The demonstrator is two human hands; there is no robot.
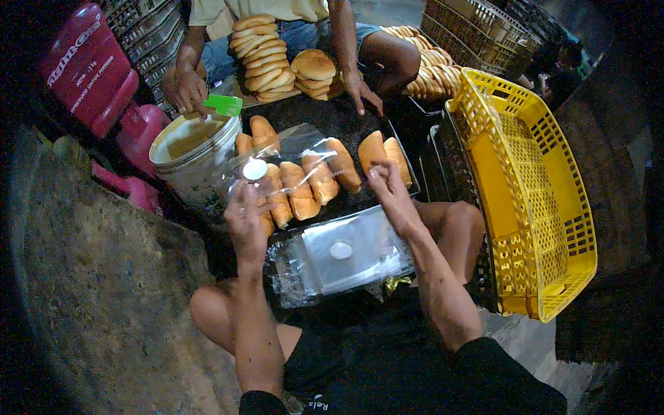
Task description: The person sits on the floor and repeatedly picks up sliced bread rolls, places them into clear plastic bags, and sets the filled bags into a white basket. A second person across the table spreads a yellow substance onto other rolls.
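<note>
My left hand (pixel 245 218) is closed on the lower left part of a clear plastic bag (pixel 294 149) with a round white label. The bag spreads over several elongated browned bread rolls (pixel 301 194) lined up on a dark tray. At the tray's right side, my right hand (pixel 395 197) has its fingers bent at the near end of a bread roll (pixel 372 149), with another roll beside it. Slight blur hides whether the fingers grip that roll. A stack of flat clear bags (pixel 339 256), also with a round white label, lies between my forearms.
Across from me, a person's hand (pixel 187 90) holds a green scraper (pixel 223 105) over a white bucket (pixel 197 166). Round buns (pixel 259 59) are piled beyond the dark tray (pixel 311 114). A yellow crate (pixel 508 256) stands at right, a pink plastic chair (pixel 93 76) at left.
</note>
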